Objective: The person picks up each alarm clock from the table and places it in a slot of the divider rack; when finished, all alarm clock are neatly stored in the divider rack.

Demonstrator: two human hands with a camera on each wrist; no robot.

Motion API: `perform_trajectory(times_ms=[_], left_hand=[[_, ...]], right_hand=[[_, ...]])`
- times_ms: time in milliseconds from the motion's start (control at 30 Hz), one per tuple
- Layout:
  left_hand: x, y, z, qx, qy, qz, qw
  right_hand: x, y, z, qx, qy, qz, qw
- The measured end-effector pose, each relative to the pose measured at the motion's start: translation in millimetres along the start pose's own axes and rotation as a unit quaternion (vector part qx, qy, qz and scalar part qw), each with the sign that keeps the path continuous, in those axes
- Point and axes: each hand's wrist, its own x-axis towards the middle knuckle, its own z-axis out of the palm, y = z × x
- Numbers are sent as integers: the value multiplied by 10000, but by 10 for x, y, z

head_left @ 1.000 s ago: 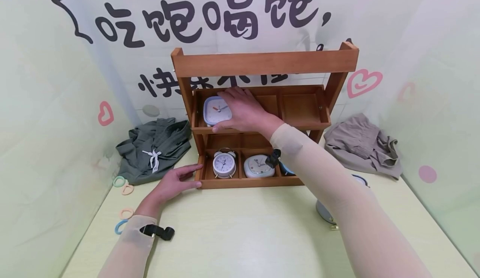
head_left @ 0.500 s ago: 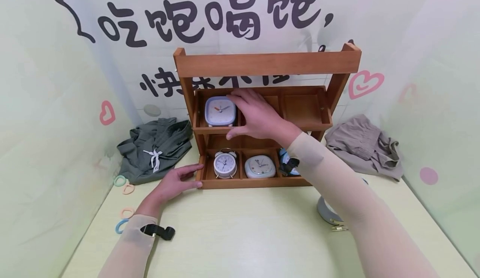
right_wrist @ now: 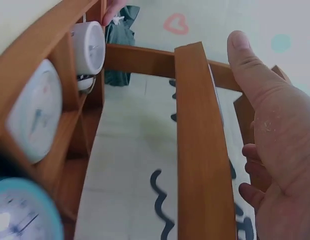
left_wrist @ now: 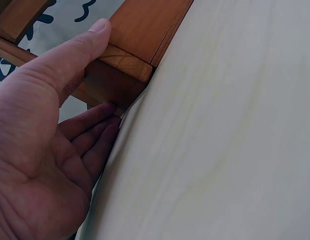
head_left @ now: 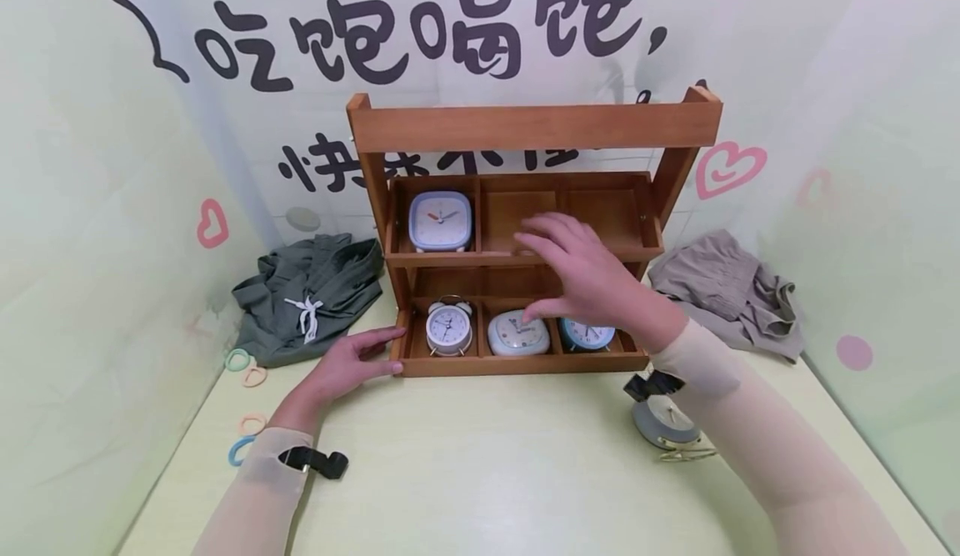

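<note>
A brown wooden shelf [head_left: 536, 127] has two tiers of compartments. In its upper left compartment stands a square clock [head_left: 440, 220] with a light blue rim. Below are a white twin-bell alarm clock [head_left: 448, 328], a pale rounded clock [head_left: 519, 333] and a blue-rimmed round clock [head_left: 588, 335], partly covered by my right hand. My left hand [head_left: 360, 363] touches the shelf's lower left corner; the thumb [left_wrist: 87, 47] lies on its front board, fingertips at the end piece. My right hand [head_left: 588, 268], fingers spread and holding nothing, is in front of the upper tier's middle and right compartments.
A grey round clock [head_left: 663, 423] lies on the table at right, under my forearm. Dark green folded cloth [head_left: 311, 298] with a white drawstring is left of the shelf, taupe cloth [head_left: 723, 289] right. Several coloured rings [head_left: 238, 360] lie along the left edge.
My right hand has come away from the square clock in the upper left compartment and moved right and down. The clock stays there. My left hand keeps its place at the shelf's corner.
</note>
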Motion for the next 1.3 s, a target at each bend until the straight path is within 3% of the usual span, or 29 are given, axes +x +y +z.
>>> perform_trajectory(times_ms=[200,633,967,1300], left_hand=[[-5,17,4,6,-2,-41,10000],[-7,20,-11,46,-19,-55,10000],[3,13,0,29,-35,-54,10000],[-14,55,0,136,2,-143,9998]], right_hand=[[-404,81,-46,-21,263,-127,9996],[-1161,95,26,124,279,-87,9995],[-1612,147,134,371,133,76,9992],[-1890,179,152,582,-269,472,9968]])
